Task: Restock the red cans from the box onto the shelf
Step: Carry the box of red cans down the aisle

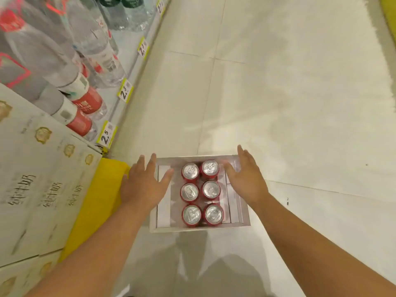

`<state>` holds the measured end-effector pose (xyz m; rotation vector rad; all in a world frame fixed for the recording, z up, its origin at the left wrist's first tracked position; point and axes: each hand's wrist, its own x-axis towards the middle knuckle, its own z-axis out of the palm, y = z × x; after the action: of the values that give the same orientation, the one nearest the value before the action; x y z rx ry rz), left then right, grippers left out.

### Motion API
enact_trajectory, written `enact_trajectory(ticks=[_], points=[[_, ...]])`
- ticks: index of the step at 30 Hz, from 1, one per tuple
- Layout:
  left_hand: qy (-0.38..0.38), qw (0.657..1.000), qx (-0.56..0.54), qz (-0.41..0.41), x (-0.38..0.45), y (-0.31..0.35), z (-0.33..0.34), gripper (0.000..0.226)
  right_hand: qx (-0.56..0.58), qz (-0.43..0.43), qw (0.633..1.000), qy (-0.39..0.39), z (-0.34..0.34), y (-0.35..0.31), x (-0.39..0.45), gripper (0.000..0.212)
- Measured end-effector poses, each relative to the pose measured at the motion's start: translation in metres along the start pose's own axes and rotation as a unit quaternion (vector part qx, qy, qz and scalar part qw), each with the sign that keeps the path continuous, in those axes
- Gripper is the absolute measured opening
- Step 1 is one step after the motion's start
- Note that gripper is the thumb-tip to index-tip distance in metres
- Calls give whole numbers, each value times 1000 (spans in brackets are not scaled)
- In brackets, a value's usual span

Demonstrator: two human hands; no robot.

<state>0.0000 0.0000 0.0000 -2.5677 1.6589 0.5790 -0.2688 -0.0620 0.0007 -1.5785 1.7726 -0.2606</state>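
A white open box (199, 228) stands on the pale floor in front of me. Several red cans (201, 191) with silver tops stand upright in its middle, in two columns. My left hand (143, 185) hovers over the box's left side with its fingers spread and straight. My right hand (246, 179) is over the box's right side, fingers also straight, holding nothing. I cannot tell whether either hand touches the box. The shelf (120, 97) runs along the left with bottled water on it.
Water bottles with red labels (85, 101) fill the low shelf, with yellow price tags (108, 135) on its edge. White cartons (42, 179) are stacked at the left on a yellow base (96, 202). Tiled floor (278, 93) stretches ahead and to the right.
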Motion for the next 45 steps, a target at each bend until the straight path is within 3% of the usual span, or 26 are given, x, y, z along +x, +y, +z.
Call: enact_trajectory(ticks=[7, 10, 12, 14, 16, 20, 27, 39, 45], points=[[-32, 988, -127, -80, -1, -20, 66, 97, 145, 99, 984, -1, 39, 45, -4, 83], [-55, 966, -211, -136, 2, -28, 79, 87, 177, 133, 975, 12, 41, 51, -3, 61], [-56, 954, -249, -157, 2, -31, 86, 68, 170, 150, 974, -3, 41, 56, -2, 33], [-45, 950, -259, -168, 1, -29, 89, 49, 156, 169, 973, -36, 41, 61, -1, 24], [-40, 951, -252, -174, 1, -25, 90, 44, 142, 186, 971, -40, 42, 65, -1, 28], [-56, 968, -165, -181, 3, -20, 86, 56, 111, 184, 977, -19, 45, 66, 0, 37], [-73, 966, -155, -195, 4, -15, 76, 60, 66, 181, 981, -8, 44, 61, -1, 48], [-77, 968, -144, -190, 5, -18, 58, 59, 55, 156, 986, -16, 35, 55, 0, 39], [-49, 973, -143, -175, 4, 3, 1, 59, 37, 122, 992, 7, -10, 20, -7, 37]])
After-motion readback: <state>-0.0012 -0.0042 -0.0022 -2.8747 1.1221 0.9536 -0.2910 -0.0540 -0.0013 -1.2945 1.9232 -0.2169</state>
